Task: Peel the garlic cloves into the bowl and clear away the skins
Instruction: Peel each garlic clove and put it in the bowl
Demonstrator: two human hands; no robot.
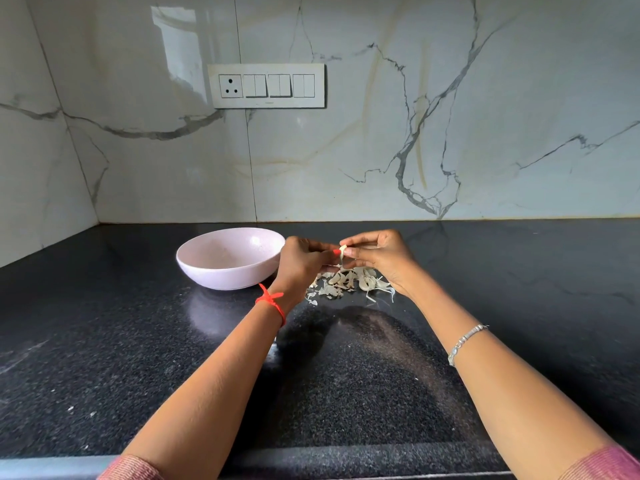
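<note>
Mid-frame, left hand (301,259) and right hand (377,256) pinch one clove (343,252), seemingly mid-peel. Skins (349,282) lie heaped on the desk (138,341) beneath; bowl (221,275) looks empty; clearing remains.

Bright window glare on glossy wall (180,46); wide-angle edges bend.

Glossy marble wall (381,140), switch panel (266,85), black speckled counter (104,341)

1 bowl (221,276), 2 hands (300,263) (379,258) (1 clove (342,252))
</note>
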